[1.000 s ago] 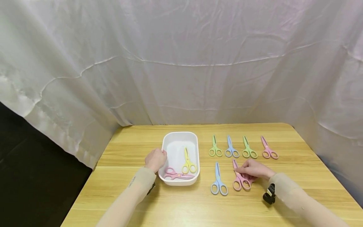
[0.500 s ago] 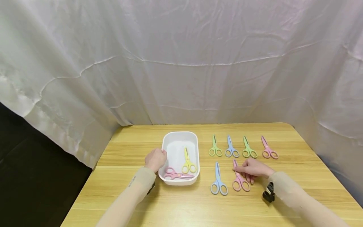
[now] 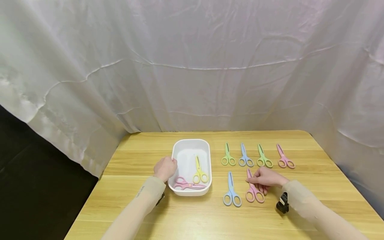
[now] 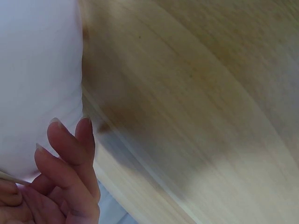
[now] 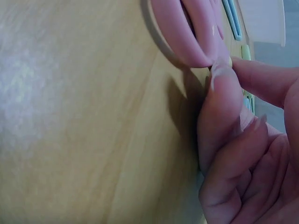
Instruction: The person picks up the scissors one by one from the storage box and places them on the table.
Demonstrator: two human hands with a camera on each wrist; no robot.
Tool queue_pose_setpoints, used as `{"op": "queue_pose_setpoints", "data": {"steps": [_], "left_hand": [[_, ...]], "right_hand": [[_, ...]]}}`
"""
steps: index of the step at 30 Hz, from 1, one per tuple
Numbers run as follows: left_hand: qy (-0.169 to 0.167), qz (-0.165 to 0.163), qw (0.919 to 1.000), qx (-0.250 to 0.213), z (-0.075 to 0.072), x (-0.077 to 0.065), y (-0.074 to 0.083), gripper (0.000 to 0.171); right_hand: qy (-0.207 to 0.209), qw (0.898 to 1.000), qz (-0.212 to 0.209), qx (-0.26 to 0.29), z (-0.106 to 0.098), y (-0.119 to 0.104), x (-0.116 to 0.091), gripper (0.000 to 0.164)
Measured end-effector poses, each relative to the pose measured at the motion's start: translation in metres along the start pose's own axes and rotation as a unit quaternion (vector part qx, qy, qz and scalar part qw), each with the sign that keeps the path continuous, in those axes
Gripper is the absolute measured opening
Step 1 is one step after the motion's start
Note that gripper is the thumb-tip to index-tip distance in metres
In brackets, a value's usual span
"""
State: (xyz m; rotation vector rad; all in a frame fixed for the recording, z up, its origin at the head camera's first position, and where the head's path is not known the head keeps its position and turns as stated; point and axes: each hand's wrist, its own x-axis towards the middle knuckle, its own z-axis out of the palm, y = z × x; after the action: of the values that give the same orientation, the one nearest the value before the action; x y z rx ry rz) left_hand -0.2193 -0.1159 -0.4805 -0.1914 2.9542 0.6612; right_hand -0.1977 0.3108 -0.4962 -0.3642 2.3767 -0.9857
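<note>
My left hand [image 3: 165,169] grips the left rim of a white plastic tray [image 3: 209,156]; in the left wrist view its fingers [image 4: 70,182] curl against the tray's outer wall. Inside the tray lie yellow scissors [image 3: 198,175] and pink scissors, crosswise near the front. On the table, my right hand [image 3: 267,178] pinches another pair of pink scissors [image 3: 251,188] by the blade part, between thumb and forefinger. The right wrist view shows the pink handle loops [image 5: 187,35] low over the wood. Blue scissors [image 3: 231,190] lie just left of them, blades pointing away.
A back row on the wooden table [image 3: 192,220] holds green scissors [image 3: 227,156], blue scissors [image 3: 244,156], green scissors [image 3: 262,156] and pink scissors [image 3: 283,157]. A pale curtain [image 3: 192,83] hangs behind the table, and a dark area [image 3: 30,176] lies at the left.
The right hand's fingers have drawn slightly left around the pink scissors, which have barely shifted. The left hand and the tray stay in place.
</note>
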Motion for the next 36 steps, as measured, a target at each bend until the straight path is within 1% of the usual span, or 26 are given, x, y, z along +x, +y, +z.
{"op": "queue_pose_setpoints", "data": {"steps": [15,24,36], "left_hand": [[-0.007,-0.009,0.9999,-0.007,-0.0008,-0.0006,0.0025,0.041],[-0.008,-0.007,0.9999,-0.01,-0.0004,-0.0026,0.0002,0.041],[-0.009,-0.006,0.9999,-0.008,-0.0004,-0.0002,0.0017,0.042]], "right_hand": [[0.007,1.0,-0.012,-0.011,0.0009,0.0051,0.0011,0.046],[0.0,1.0,-0.026,0.001,0.0022,0.0033,0.0016,0.046],[0.015,1.0,-0.021,-0.009,0.0019,0.0011,-0.001,0.048]]}}
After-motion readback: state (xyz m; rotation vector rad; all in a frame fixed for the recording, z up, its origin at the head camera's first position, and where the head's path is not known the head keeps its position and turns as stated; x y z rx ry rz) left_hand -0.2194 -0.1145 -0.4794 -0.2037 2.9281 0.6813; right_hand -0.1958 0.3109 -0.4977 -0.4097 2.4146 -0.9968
